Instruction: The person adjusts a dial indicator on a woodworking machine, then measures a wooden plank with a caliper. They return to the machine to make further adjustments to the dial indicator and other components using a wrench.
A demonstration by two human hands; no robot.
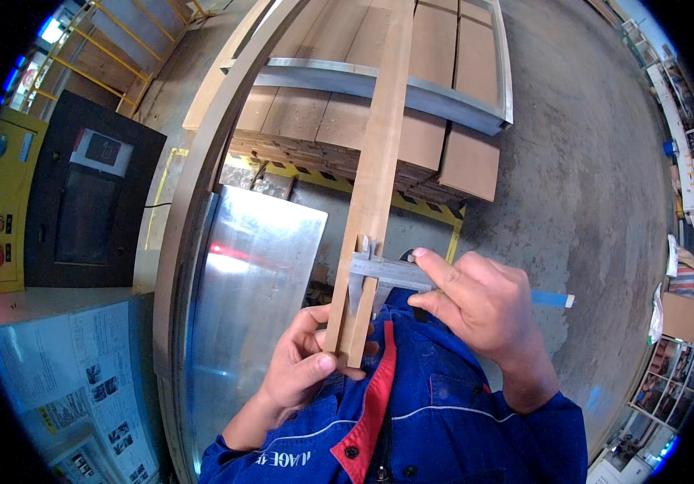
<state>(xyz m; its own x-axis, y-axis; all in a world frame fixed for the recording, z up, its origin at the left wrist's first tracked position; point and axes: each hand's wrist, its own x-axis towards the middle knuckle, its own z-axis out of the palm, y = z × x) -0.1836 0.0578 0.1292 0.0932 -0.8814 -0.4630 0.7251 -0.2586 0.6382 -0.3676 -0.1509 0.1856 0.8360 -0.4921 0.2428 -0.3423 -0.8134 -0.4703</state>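
Observation:
A long tan board with a groove along its near end, a wooden profile strip [375, 194], runs from in front of my chest away over a stack of boards. Its near end rests in my left hand [303, 359], with the thumb on top and the fingers curled round from the left and below. My right hand [480, 298] pinches a metal vernier caliper [391, 273] between thumb and forefinger. The caliper lies across the strip, its jaws at the strip's grooved part. Part of the caliper's beam is hidden behind my right hand.
Beyond me lies a stack of brown boards [298, 113] with a metal frame [460, 105] on top. At left stand a shiny metal plate [262, 234], a curved brown edge [186, 202] and a yellow control cabinet [4, 202]. Shelves [666, 379] line the far right.

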